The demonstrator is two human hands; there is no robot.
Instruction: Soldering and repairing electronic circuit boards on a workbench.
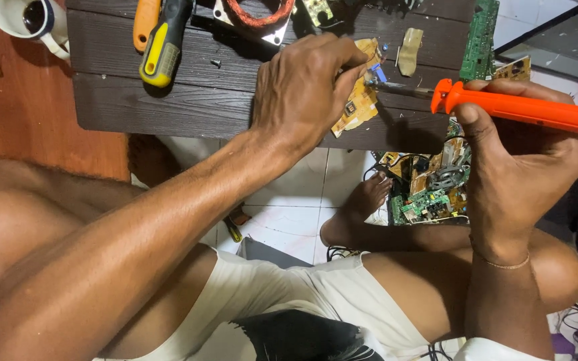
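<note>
A: Status on the hands?

B: Right hand (523,160) is wrapped around the orange iron (516,107), thumb along the handle. Iron lies nearly level, metal tip pointing left, touching or just off the upper edge of the tan board (359,100) — cannot tell which.

A: Left?

B: Left hand (302,93) is curled, fingers pinched down on the board near its top edge. Whether it holds anything besides the board — cannot tell, the fingers hide it.

A: Where's the board?

B: On the dark desk (168,100), near the front edge, tilted, partly under the left hand. A small black chip shows on its lower half.

A: What else is on the desk?

B: Yellow-black driver (162,43) and an orange handle (145,20) at the back left, side by side. Copper coil (259,13) on a metal plate at the back centre. A tan scrap (409,50) just right of the board. Green board (479,40) standing along the right end. White cup (25,20) sits off the desk's left corner.

A: Below the desk?

B: Tiled floor, a pile of boards (429,190) beside the person's foot (362,204).
</note>
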